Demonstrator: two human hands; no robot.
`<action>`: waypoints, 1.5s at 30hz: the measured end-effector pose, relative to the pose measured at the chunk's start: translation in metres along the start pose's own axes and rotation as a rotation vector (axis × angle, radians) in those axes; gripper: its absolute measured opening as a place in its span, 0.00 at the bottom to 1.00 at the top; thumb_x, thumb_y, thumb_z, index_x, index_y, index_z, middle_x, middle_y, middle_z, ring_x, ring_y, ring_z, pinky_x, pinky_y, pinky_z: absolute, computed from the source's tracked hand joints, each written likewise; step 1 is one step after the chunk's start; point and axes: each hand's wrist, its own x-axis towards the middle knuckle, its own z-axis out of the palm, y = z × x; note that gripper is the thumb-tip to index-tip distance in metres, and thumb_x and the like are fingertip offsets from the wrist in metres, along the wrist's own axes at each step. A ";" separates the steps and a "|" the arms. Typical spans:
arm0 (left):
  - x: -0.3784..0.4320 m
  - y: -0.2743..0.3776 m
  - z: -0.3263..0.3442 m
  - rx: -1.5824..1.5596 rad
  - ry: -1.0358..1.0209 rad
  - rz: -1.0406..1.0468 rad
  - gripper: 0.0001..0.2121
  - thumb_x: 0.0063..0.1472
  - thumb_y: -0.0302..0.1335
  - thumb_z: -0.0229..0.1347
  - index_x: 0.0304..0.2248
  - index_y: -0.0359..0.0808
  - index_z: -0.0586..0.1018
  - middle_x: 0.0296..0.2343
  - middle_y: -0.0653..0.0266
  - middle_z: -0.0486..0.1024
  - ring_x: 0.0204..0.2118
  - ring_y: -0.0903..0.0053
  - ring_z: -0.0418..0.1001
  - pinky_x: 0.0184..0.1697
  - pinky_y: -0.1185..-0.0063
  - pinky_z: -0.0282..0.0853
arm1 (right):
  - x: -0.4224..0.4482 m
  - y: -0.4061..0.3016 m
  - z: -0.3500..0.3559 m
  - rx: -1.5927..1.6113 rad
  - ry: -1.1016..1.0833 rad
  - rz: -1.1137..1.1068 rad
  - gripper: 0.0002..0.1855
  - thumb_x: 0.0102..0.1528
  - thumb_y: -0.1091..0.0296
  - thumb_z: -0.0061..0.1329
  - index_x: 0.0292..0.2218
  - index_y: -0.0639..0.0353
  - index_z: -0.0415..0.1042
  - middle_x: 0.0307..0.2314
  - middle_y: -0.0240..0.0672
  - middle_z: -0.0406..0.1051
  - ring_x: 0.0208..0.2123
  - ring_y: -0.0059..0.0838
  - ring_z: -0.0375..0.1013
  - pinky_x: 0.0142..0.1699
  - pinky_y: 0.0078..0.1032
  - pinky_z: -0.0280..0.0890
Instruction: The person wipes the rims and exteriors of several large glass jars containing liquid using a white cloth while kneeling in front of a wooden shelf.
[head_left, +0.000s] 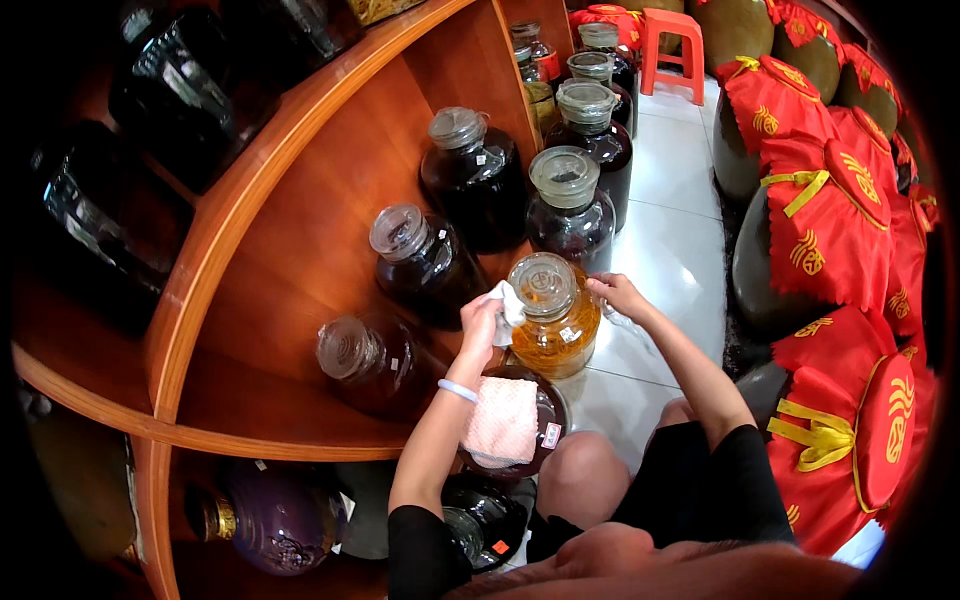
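My left hand (478, 321) grips a crumpled white cloth or tissue (509, 311) against the neck side of a wide glass jar (559, 341). Amber liquid with strands in it fills this jar, and a round glass lid (545, 285) caps it. At the jar's right shoulder is my right hand (616, 294), its fingers bent. Something clear, perhaps plastic film, hangs below that hand; whether the fingers pinch it is unclear. Closer to me, a folded pale pink cloth (501, 420) lies on top of a dark jar (553, 420) bearing a small label.
Dark-filled glass jars (472, 187) stand in a wooden shelf (300, 247) on the left, others along its front (566, 225). Large jars under red cloth covers (832, 225) line the right side. A red plastic stool (673, 52) stands on the tiled floor (667, 165).
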 end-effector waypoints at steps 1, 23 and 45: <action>0.000 0.008 0.003 -0.051 0.059 0.033 0.07 0.48 0.21 0.47 0.27 0.29 0.75 0.22 0.66 0.73 0.23 0.83 0.69 0.26 0.85 0.63 | -0.001 -0.003 -0.001 0.074 -0.040 0.241 0.21 0.55 0.59 0.40 0.38 0.73 0.66 0.26 0.42 0.70 0.30 0.30 0.71 0.38 0.25 0.66; -0.030 0.027 0.025 -0.075 -0.353 -0.218 0.09 0.55 0.25 0.46 0.30 0.28 0.74 0.23 0.62 0.73 0.24 0.81 0.72 0.27 0.83 0.68 | -0.055 0.093 -0.120 0.919 0.161 0.366 0.19 0.51 0.55 0.46 0.32 0.65 0.71 0.25 0.39 0.71 0.27 0.26 0.71 0.37 0.24 0.66; 0.027 -0.013 -0.040 -0.134 0.177 -0.098 0.12 0.57 0.18 0.43 0.41 0.21 0.67 0.38 0.53 0.69 0.40 0.67 0.69 0.44 0.72 0.65 | -0.048 0.107 -0.018 -0.791 -0.058 0.582 0.14 0.46 0.68 0.44 0.36 0.61 0.70 0.35 0.45 0.70 0.37 0.38 0.71 0.41 0.28 0.66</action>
